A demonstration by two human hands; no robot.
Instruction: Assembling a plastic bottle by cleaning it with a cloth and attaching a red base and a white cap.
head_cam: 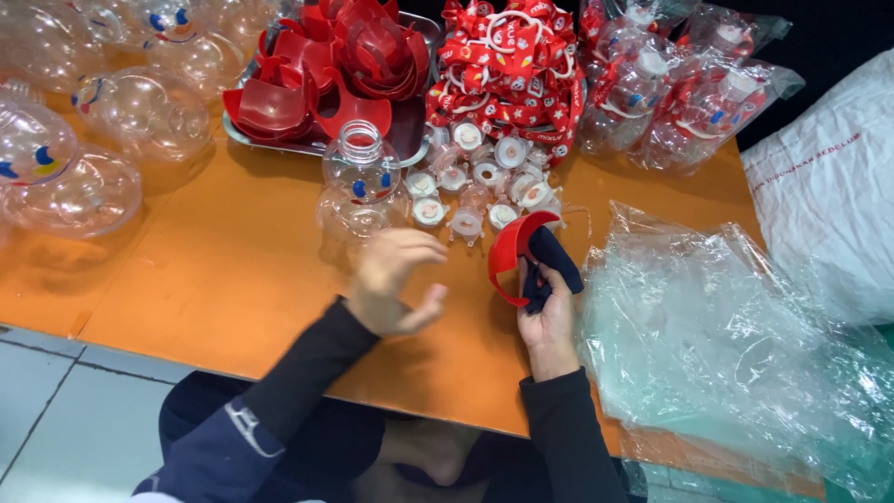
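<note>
My right hand (548, 315) holds a dark blue cloth (549, 261) pressed against a curved red plastic piece (510, 253) above the orange table (214, 270). My left hand (396, 279) hovers just left of it, fingers loosely curled, holding nothing. It is nearest a clear plastic bear-shaped bottle (361, 182) with a painted face that stands upright just beyond it. A cluster of small clear and white caps (475, 182) lies behind the red piece.
A metal tray (410, 140) of red plastic pieces (326, 74) sits at the back, beside a heap of red printed straps (512, 65). Clear bottles (102, 121) crowd the left, bagged bottles (680, 93) the back right. Crumpled clear bags (717, 335) cover the right side.
</note>
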